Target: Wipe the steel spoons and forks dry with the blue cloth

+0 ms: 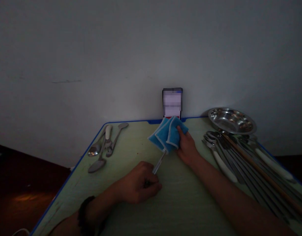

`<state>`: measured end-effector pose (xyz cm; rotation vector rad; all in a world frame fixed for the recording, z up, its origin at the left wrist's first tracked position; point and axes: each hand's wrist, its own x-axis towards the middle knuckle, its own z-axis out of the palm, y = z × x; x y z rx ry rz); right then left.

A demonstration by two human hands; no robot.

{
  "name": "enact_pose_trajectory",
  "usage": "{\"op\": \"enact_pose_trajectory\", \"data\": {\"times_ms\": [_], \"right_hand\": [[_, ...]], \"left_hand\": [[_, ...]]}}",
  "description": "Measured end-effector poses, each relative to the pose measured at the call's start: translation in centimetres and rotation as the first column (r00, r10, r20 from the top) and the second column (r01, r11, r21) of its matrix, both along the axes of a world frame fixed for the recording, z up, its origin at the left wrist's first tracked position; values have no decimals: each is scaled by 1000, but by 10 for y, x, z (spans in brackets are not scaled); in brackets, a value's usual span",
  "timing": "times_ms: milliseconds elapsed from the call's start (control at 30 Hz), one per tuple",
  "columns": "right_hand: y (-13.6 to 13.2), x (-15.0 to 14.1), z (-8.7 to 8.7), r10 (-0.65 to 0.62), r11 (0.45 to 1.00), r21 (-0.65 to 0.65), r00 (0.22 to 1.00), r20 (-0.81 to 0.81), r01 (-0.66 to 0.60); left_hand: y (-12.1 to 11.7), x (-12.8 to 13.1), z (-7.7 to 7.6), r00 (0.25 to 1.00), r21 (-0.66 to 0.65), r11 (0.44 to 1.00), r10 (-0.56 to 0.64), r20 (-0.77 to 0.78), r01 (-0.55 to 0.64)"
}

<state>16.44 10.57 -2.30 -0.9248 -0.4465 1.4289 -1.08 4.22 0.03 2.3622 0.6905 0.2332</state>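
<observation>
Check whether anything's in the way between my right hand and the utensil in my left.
Only the blue cloth, held in your right hand; the utensil in your left hand reaches its lower edge. Nothing else visible stands between them; the other cutlery lies off to the sides.

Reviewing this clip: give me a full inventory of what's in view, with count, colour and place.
Table: one, pale green with blue edging, against the wall
Wall: grey, behind the table
Floor: dark reddish, lower left
Phone: one, dark frame, lit screen, upright at the table's back edge
Bowl: one, shiny silver, back right
Right-hand cutlery: too overlapped to count, mostly silver, some white handles, right side
Stick: one, brown, among that cutlery
Left-hand cutlery: about four, silver, one white-handled fork, left side
Cloth: one, blue, pale edging, in the right hand
Utensil: one, silver, from left hand to cloth
Wristband: one, black, left wrist
Hands: two, left and right, above the table
</observation>
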Motion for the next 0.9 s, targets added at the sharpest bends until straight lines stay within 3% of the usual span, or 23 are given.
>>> {"op": "enact_pose_trajectory", "data": {"times_ms": [167,300,500,700,833,900], "right_hand": [[0,1,1,202,978,48,979,0,-202],[1,2,-2,268,962,41,963,26,-269],[5,-1,-6,35,999,39,999,29,-36],[7,-2,-3,-207,977,-28,971,122,212],[8,0,-6,-236,970,-36,966,106,241],[8,1,-8,-210,976,-44,973,93,214]], "left_hand": [[1,0,-5,998,-14,998,66,-5,-66],[1,1,-6,995,-23,996,89,-39,-90],[0,5,-1,994,66,995,78,-76,-73],[1,6,2,995,42,997,66,-76,-63],[0,3,2,998,-4,1000,29,-50,-29],[0,3,1,998,-80,995,65,15,-64]]}}
